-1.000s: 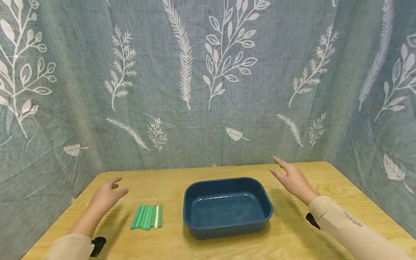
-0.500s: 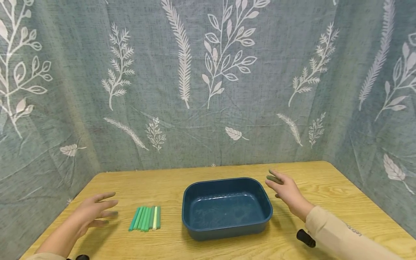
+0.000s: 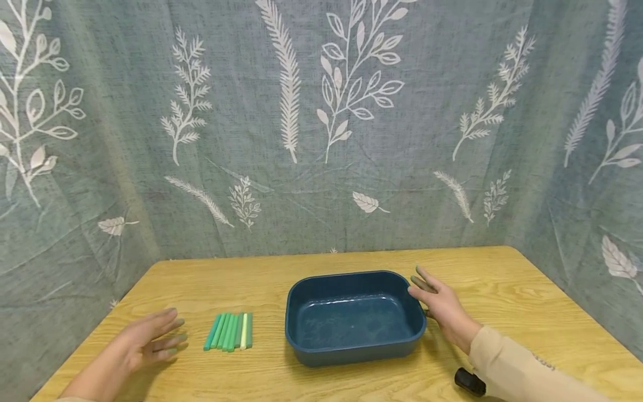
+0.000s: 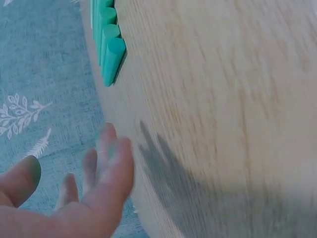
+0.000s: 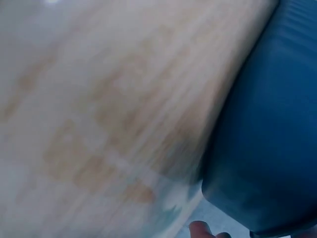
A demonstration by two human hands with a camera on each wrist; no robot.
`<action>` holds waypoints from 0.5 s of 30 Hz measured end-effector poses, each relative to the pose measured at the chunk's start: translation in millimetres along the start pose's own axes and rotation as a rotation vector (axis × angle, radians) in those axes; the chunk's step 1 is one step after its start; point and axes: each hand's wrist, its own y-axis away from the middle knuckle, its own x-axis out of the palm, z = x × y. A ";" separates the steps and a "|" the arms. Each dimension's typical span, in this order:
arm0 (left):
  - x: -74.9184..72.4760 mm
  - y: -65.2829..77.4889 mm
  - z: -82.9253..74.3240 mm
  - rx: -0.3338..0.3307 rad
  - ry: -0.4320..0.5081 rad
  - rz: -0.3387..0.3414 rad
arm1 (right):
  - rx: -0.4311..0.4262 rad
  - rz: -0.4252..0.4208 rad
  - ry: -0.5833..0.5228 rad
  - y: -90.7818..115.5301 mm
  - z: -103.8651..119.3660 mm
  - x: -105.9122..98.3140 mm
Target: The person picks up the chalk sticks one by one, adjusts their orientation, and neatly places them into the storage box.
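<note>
At the lower left of the head view, the left hand (image 3: 147,338) hangs over the desk (image 3: 261,379), fingers loosely extended and apart, holding nothing. Just beside its fingertips, toward the frame's middle, a row of green sticks (image 3: 230,334) lies side by side on the wood, one of them pale yellow. Right of the lower centre sits a dark blue bin (image 3: 356,356), upright. At its right end is the right hand (image 3: 444,307), fingers spread around the rim; with the right wrist view blurred, I cannot tell whether they touch it. Patterned cloth (image 3: 301,223) fills the upper frame.
</note>
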 end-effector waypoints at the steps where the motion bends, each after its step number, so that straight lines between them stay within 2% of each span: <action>1: 0.3 -0.8 0.4 -0.010 0.019 -0.002 | -0.001 -0.004 0.000 1.0 -1.6 1.1; 8: 7.4 -1.7 -0.4 -0.029 -0.023 -0.002 | 0.000 -0.043 -0.015 2.9 -8.2 6.3; 15: 13.1 -0.4 0.1 -0.046 -0.011 0.002 | 0.021 -0.040 -0.050 -0.2 -7.7 11.0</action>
